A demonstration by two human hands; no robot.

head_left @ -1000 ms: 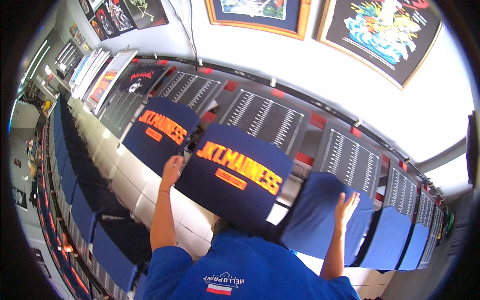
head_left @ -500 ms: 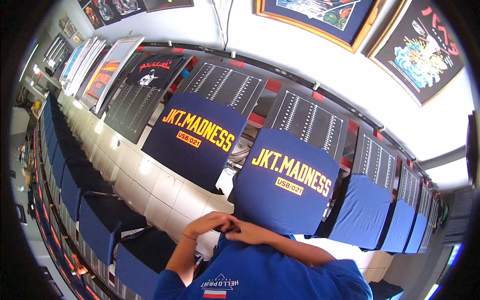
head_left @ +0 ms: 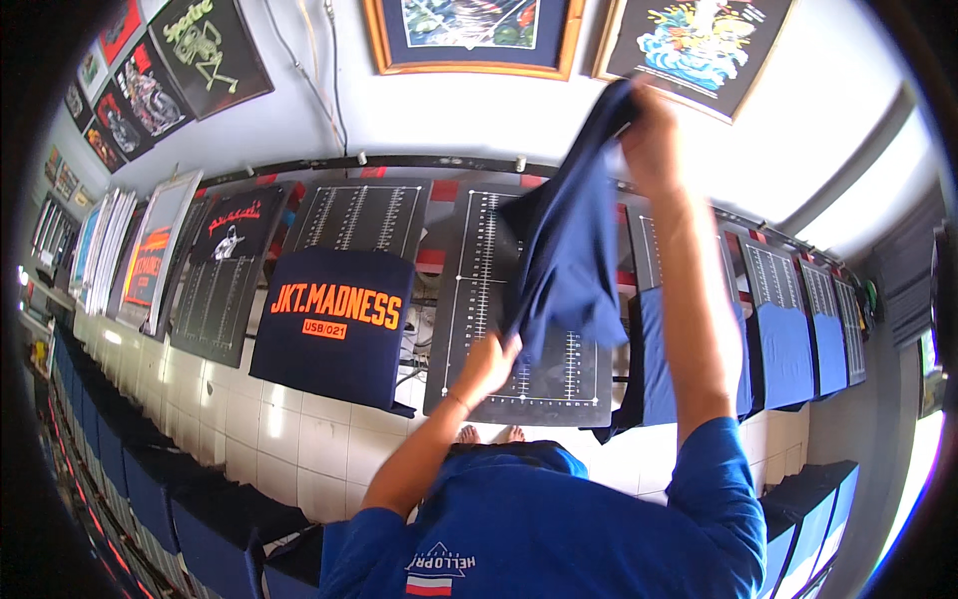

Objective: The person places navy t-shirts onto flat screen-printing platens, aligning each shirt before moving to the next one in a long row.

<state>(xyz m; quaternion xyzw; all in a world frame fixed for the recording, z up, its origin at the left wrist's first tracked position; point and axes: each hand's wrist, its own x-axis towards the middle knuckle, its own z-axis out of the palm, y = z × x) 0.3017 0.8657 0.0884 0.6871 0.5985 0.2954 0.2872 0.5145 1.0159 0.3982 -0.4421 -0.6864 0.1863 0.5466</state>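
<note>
Overhead, both hands lift navy shirt above black board.

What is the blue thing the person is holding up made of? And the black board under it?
The blue shirt looks like soft, matte cloth: it hangs limp and folds between the right hand and left hand. The black board looks stiff and smooth, maybe coated metal or wood; it stays flat, with white ruler lines.

left hand grips navy shirt hem | right hand lifts top | black platen beneath
</note>
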